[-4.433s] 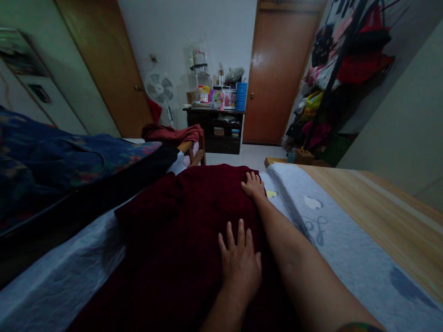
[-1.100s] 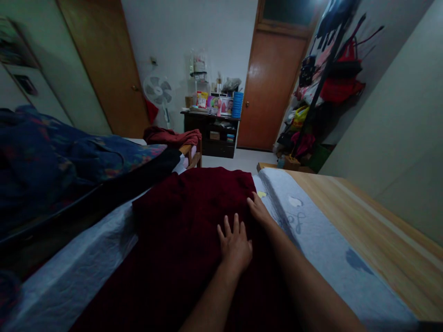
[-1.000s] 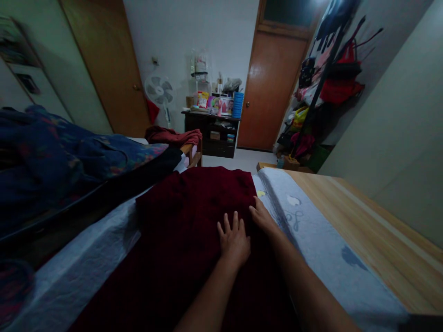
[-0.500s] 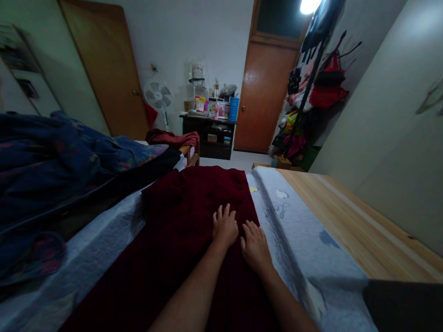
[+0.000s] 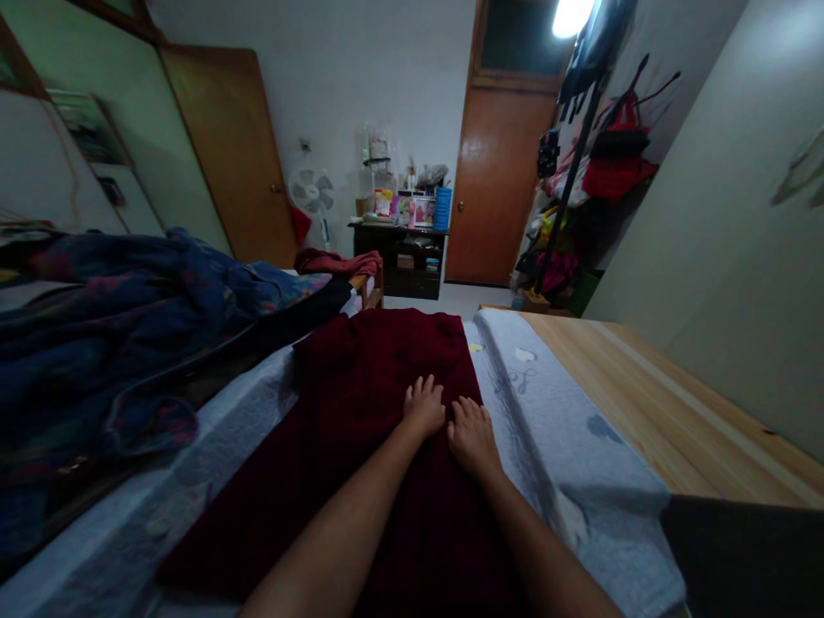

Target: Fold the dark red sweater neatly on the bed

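Note:
A dark red garment (image 5: pixel 373 386) is spread out over a pale patterned bed cover (image 5: pixel 521 395); its exact kind is hard to make out in the dim light. My left hand (image 5: pixel 425 406) lies flat on the cloth, right of its middle, with fingers spread. Close beside it, my right hand (image 5: pixel 472 433) rests palm down near the garment's right edge, its fingers stretched out. Neither hand grips the fabric. Both forearms reach forward across the lower part of the garment, hiding some of it.
Left of the garment lies a heap of dark blue patterned clothes (image 5: pixel 160 300). A bare wooden board (image 5: pixel 657 386) runs along the right side. Beyond the bed stand a dark cabinet (image 5: pixel 396 270) and a white fan (image 5: pixel 313 193); bags (image 5: pixel 618 163) hang at right.
The view has turned slightly left, so the room's contents sit further right. Both hands remain flat on the red garment, with little visible movement across it.

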`<state>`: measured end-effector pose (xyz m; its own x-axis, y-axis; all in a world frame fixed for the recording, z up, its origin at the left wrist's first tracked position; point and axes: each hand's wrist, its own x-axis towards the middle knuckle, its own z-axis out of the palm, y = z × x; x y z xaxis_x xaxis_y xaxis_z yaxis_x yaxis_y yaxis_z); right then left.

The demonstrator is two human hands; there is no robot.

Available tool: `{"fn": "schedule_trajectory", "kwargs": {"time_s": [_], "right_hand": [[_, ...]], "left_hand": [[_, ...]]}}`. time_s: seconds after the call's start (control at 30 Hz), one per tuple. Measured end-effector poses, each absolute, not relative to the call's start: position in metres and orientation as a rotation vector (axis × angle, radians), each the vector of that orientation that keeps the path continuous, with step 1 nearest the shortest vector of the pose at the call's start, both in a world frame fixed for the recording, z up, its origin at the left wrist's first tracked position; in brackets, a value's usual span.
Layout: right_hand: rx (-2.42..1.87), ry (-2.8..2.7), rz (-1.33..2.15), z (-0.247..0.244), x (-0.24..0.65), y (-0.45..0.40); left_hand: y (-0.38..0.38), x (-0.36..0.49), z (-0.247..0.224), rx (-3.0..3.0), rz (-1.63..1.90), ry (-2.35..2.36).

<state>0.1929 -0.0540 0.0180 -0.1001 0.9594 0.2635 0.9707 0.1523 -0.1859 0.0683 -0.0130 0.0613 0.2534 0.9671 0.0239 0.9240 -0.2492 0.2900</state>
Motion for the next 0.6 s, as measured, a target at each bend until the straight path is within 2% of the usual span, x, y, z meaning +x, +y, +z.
{"fn": "schedule_trajectory", "kwargs": {"time_s": [0.23,0.43,0.6], "right_hand": [[-1.833,-2.115,-0.064,0.019,0.193,-0.056],[-1.834,-2.109,-0.019,0.021,0.193,-0.056],[-1.848,-2.136,-0.02,0.022,0.192,-0.056]], "left_hand": [[-0.066,-0.017,0.092,2.378,0.185,1.773],[-0.106,-0.103,0.081,2.143,0.065,1.986],[-0.111,-0.123,0.072,2.171,0.128,1.937]]}}
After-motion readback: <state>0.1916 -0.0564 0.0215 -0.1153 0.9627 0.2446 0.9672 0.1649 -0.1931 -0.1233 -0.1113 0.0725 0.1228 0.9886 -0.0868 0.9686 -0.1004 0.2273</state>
